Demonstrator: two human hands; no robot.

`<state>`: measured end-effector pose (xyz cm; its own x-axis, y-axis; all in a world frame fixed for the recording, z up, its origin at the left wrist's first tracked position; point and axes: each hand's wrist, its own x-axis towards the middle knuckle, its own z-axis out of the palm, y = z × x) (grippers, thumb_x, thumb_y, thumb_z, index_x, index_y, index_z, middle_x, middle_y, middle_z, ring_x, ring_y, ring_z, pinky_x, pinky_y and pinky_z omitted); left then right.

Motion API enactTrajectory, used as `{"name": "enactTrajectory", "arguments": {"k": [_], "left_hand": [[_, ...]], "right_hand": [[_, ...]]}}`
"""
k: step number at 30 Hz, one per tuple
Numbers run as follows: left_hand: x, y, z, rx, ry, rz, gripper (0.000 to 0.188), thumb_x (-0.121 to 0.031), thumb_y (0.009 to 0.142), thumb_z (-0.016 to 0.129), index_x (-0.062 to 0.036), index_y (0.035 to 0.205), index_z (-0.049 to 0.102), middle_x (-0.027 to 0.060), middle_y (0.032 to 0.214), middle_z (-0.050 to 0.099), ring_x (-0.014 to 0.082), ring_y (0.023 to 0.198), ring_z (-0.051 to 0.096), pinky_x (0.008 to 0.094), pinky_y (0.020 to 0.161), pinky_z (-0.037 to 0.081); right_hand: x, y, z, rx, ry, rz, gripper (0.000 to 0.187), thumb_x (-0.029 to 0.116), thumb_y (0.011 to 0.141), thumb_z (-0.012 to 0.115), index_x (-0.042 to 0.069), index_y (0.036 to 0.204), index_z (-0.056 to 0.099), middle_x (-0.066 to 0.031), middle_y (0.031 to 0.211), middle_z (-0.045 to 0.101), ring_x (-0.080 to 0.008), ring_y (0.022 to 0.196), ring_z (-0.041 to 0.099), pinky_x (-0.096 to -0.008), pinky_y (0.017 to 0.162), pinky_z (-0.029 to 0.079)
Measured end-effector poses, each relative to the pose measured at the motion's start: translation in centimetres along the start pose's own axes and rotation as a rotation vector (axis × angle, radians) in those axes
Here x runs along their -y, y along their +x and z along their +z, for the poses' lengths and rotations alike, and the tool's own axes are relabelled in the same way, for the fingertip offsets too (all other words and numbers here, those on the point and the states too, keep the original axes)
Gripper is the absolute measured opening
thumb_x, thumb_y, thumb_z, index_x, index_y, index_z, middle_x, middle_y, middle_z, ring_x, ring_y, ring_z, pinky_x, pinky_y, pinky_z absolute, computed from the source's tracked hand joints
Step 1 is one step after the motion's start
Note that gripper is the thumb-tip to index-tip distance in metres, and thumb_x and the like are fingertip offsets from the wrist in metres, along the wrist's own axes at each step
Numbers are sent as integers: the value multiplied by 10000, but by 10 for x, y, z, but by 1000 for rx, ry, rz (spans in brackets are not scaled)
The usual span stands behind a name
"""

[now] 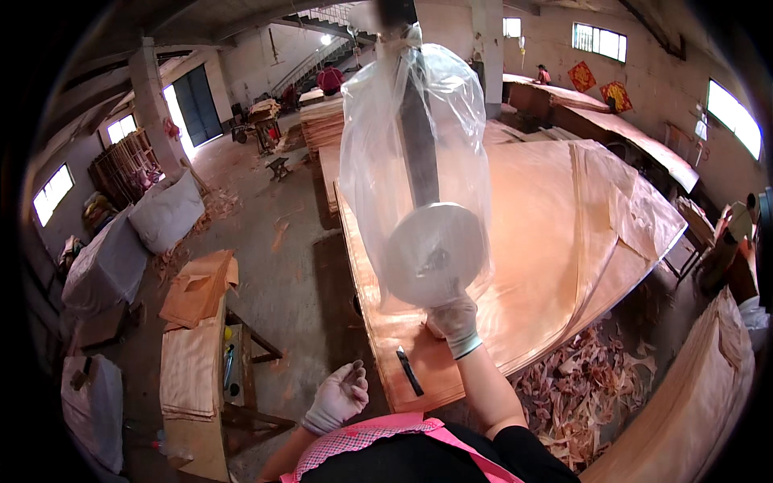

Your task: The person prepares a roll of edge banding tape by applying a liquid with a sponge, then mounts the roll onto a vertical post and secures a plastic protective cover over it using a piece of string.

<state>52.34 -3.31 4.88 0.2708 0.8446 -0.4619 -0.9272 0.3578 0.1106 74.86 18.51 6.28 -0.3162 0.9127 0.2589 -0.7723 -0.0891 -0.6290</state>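
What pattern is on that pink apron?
The apron has small checks and plain pink parts, seen best in the head view.

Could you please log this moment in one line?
Reddish brown veneer stack: slim black tool on top | left white-gloved hand: beside stack, half curled | right white-gloved hand: over stack, grip unclear

A veneer workshop — a large, rough-walled hall with a concrete floor (pixel 290 302) and small windows (pixel 599 42). Broad wood veneer sheets (pixel 523 209) lie stacked in several spots, torn veneer scraps (pixel 584 386) litter the floor — and a person in dark red (pixel 329 79) is near more stacks farther back.
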Motion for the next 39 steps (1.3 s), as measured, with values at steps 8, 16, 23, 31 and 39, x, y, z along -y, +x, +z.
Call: {"name": "enactTrajectory", "arguments": {"k": [8,16,23,31,39], "left_hand": [[3,13,10,-29,29,-31,195,-203,978,523,-76,996,670,46,872,690,194,771,645,252,574,473],[-1,10,-11,7,-78,-66,218,-184,985,497,-55,1018,670,68,887,703,207,780,660,273,604,507],[-1,8,-19,-29,-100,-63,217,-175,978,504,-58,980,686,63,891,709,201,789,667,277,613,518],[1,8,-27,-15,-124,-80,217,-179,979,504,-61,966,685,47,886,709,181,796,667,275,609,517],[9,16,-19,-74,-87,-58,189,-174,972,525,-62,987,676,51,883,698,175,788,649,258,588,502]], "right_hand": [[9,24,-19,165,-1055,-499,351,230,1008,460,8,1278,500,-118,1318,548,-236,1220,504,-348,1091,362],[38,26,45,258,354,-21,494,318,1021,472,-1,1393,403,-137,1364,496,-288,1263,453,-416,1093,354],[94,21,124,-85,66,18,529,328,1026,465,8,1432,352,-129,1381,480,-268,1246,464,-410,1066,378],[109,45,135,-9,-193,-123,495,319,1035,453,22,1422,373,-117,1340,499,-236,1219,485,-362,1008,429],[110,87,105,239,-194,-219,467,274,1044,409,40,1443,340,-114,1430,430,-270,1303,428,-438,1079,375]]}}
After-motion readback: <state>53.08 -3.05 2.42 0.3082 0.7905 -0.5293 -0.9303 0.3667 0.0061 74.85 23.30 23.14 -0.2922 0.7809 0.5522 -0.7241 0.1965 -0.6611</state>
